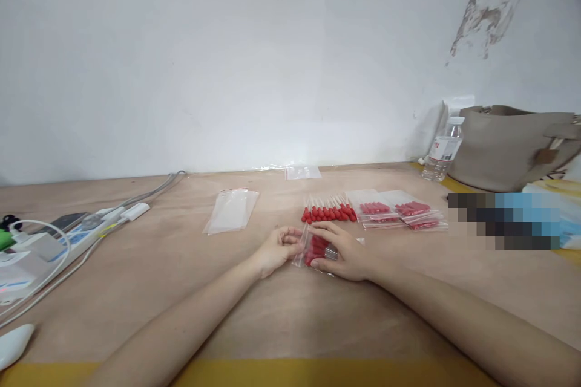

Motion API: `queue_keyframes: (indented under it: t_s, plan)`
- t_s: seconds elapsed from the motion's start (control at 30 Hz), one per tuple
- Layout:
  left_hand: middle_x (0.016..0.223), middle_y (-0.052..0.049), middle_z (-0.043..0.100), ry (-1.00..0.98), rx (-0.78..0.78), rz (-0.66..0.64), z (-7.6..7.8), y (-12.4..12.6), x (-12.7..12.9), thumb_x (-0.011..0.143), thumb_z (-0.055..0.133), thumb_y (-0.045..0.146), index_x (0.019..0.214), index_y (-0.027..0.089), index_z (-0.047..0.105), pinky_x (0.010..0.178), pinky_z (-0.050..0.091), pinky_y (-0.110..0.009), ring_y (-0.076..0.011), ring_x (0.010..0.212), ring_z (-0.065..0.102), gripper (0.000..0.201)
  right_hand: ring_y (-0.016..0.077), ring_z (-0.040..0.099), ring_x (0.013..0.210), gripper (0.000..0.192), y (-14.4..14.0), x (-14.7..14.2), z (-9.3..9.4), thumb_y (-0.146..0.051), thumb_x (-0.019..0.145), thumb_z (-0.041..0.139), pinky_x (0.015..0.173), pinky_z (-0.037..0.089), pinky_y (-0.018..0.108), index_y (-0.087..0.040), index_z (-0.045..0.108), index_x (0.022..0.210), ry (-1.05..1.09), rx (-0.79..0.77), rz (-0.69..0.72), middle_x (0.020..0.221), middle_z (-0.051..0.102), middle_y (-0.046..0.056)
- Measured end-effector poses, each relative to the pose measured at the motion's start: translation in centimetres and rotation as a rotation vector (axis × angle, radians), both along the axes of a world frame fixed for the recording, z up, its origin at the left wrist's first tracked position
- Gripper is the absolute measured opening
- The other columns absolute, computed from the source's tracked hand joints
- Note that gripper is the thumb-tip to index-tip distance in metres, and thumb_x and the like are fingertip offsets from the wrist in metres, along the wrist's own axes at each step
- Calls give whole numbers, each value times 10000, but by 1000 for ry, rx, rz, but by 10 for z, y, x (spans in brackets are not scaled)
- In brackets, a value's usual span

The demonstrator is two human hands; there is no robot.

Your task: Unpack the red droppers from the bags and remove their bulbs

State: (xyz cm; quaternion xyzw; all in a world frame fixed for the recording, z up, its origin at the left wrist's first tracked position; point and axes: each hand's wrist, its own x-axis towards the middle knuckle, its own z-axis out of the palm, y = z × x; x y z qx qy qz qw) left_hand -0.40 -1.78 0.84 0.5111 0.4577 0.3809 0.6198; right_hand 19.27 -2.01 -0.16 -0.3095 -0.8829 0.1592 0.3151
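Two hands meet mid table (pixel 181 266) here. Big grey handbag (pixel 508 145) sits far right by the wall with a water bottle (pixel 442 151) just beside it. Then the filled bags (pixel 399 210), empty bags (pixel 231 210), and a row of red-tipped sticks (pixel 329 211). Left hand (pixel 276 251) and right hand (pixel 342 251) have fingers pinched closed on a small zip bag of red pieces (pixel 316 251), resting on the table.
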Motion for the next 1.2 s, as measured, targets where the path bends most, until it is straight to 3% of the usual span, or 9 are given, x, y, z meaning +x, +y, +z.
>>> queue_keyframes:
  t_s: [0.2,0.33,0.47,0.63,0.9,1.2]
  plan:
    - [591,23,602,-21,-29,-21,6,-3,1,479,808,281,929,109,549,589,449,-232,-94,524,576,547,215,424,1138,551,3,2,0,-412,757,567,932,386,377,-209,422,1248,21,5,51,1246,416,118]
    - [567,9,619,-86,-51,-28,3,0,-2,432,828,257,883,93,570,584,437,-214,-87,515,569,545,179,447,1086,320,7,-1,8,-237,846,440,916,385,363,-221,516,1156,45,168,13,1163,484,99]
    - [570,4,623,-119,-91,-37,1,3,-7,404,837,213,783,89,590,607,435,-205,-79,537,572,470,194,437,1067,354,13,-7,22,-100,810,423,887,362,400,-279,587,1067,-100,340,34,1144,508,68]
    - [595,11,614,-100,-101,-138,4,5,-9,447,821,178,770,84,618,626,424,-191,-65,565,563,393,203,431,1044,204,18,-15,33,-172,791,513,873,320,395,-262,638,925,-200,333,55,1087,539,48]
    - [568,35,575,-53,-39,-259,10,3,-6,510,793,173,721,89,602,534,375,-146,-29,513,500,297,180,456,952,78,21,-19,32,-184,755,555,848,281,369,-222,622,764,-175,405,104,959,575,35]
    - [560,49,563,-19,-45,-261,8,5,-7,509,793,193,758,97,602,528,356,-136,-21,512,488,328,140,482,825,145,23,-20,21,-192,779,543,819,281,344,-216,618,658,-62,459,142,815,624,-3]
